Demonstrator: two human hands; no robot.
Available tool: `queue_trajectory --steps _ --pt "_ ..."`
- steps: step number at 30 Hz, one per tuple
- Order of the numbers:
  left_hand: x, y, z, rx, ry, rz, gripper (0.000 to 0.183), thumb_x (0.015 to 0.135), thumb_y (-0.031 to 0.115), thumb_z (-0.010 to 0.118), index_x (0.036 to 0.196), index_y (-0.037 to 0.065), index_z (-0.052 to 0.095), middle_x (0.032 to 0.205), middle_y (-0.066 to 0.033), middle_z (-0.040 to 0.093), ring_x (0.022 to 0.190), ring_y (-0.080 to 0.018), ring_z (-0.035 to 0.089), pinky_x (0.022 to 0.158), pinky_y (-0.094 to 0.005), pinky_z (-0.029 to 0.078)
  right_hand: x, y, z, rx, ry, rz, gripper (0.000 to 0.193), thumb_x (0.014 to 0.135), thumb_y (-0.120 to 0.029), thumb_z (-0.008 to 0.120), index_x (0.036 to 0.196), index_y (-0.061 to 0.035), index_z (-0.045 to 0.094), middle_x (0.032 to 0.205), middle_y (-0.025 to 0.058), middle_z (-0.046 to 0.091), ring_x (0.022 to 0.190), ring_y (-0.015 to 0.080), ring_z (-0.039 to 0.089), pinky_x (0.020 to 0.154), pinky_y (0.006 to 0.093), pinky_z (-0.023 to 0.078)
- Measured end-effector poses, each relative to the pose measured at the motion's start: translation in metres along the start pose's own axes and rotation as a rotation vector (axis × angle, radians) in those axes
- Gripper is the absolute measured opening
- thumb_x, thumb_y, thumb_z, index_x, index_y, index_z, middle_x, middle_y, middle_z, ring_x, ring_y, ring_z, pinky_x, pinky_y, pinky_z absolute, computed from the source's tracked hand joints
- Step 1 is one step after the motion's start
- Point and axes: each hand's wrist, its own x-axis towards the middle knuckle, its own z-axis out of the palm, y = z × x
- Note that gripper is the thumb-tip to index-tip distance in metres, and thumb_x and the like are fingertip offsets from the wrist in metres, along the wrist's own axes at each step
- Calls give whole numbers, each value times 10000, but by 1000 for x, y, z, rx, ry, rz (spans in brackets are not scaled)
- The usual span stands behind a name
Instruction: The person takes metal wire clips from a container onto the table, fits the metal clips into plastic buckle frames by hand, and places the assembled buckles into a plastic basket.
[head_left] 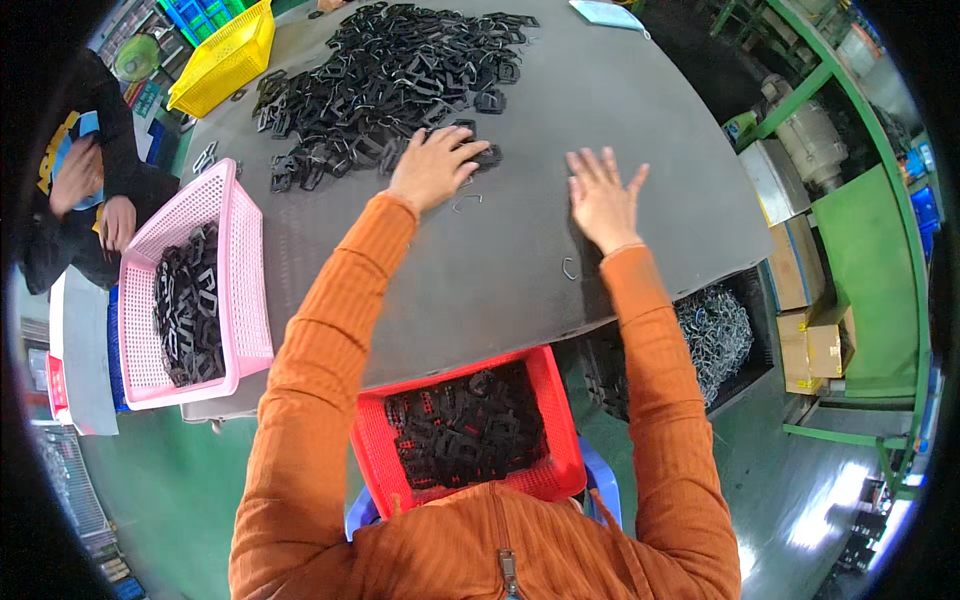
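My left hand reaches over the near right edge of a big pile of black buckles, fingers spread, with a few buckles under and beside the fingertips. Just below it a bent metal wire piece lies on the grey table. Off to the right, my right hand hovers over or rests on bare tabletop; its fingers are apart and nothing shows in them. Another small wire hook lies nearer me, left of the right wrist. Against my lap a red basket holds black buckles.
A pink basket of black pieces stands at the table's left edge, beside a person in dark sleeves. At the far left is a yellow basket. A bin of metal wire pieces sits under the right edge, near cardboard boxes.
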Motion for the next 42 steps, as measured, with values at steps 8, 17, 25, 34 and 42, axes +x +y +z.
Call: queue_trajectory --steps 8,17,25,34,42 --pt "-18 -37 -4 -146 97 -106 263 926 203 460 1150 160 592 1120 -12 605 1042 -231 545 856 -391 448 -45 -189 -13 354 66 -523 433 888 -344 471 1248 -115 544 1325 54 499 1336 238 321 1074 644 86" --pt "-53 -44 -16 -241 166 -112 251 905 113 499 1128 135 610 1161 -78 603 1111 -253 536 953 -373 417 6 -106 -3 33 4 -80 434 923 -308 420 1294 -97 502 1367 37 467 1338 226 330 1056 686 57" --pt "-100 -30 -22 -403 496 -447 240 950 97 430 1137 80 580 1039 -124 630 988 -280 588 873 -341 448 -31 -128 -33 147 -83 -229 496 881 -385 526 1298 -119 494 1422 56 396 1381 243 248 1065 670 74" --pt "-113 -41 -7 -660 693 -645 221 962 97 425 1125 49 566 976 -124 638 904 -217 620 805 -312 468 62 -178 34 145 1 -134 458 937 -316 388 1345 -120 457 1444 43 373 1386 240 230 1072 662 1" --pt "-110 -45 -21 -735 602 -651 214 965 108 438 1122 41 567 951 -95 629 834 -178 590 772 -291 462 20 -66 -4 -106 -110 180 446 948 -306 369 1344 -120 458 1415 21 422 1359 223 299 1046 699 5"
